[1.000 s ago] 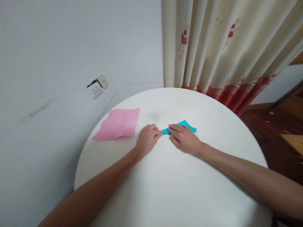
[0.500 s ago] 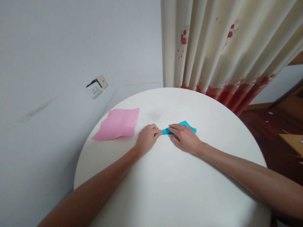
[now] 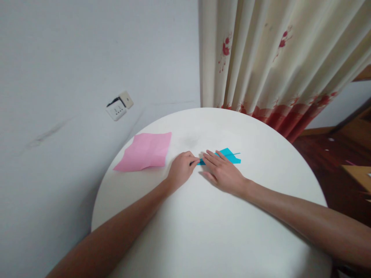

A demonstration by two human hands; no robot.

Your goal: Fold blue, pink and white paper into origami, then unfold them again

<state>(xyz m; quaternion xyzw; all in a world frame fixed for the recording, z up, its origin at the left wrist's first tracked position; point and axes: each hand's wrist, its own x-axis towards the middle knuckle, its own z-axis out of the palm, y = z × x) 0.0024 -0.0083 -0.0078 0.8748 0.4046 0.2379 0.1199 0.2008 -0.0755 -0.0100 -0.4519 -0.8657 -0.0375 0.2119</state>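
A folded sheet of blue paper (image 3: 230, 155) lies on the white round table (image 3: 203, 231), its right end showing past my right hand. My left hand (image 3: 182, 166) pinches the narrow left tip of the paper between thumb and fingers. My right hand (image 3: 222, 172) lies flat across the middle of the blue paper, fingers stretched and slightly spread, pointing left toward my left hand. The part of the paper under the right palm and fingers is hidden.
A creased pink sheet of paper (image 3: 147, 151) lies on the table's left side, near the edge. Behind the table are a wall with a power socket (image 3: 116, 109) and a cream curtain (image 3: 261, 58) with red flowers. At the right edge appears a wooden surface (image 3: 358, 175).
My right hand has slid slightly left along the blue paper, and its fingers have straightened and spread. The left hand keeps its pinch in nearly the same place.
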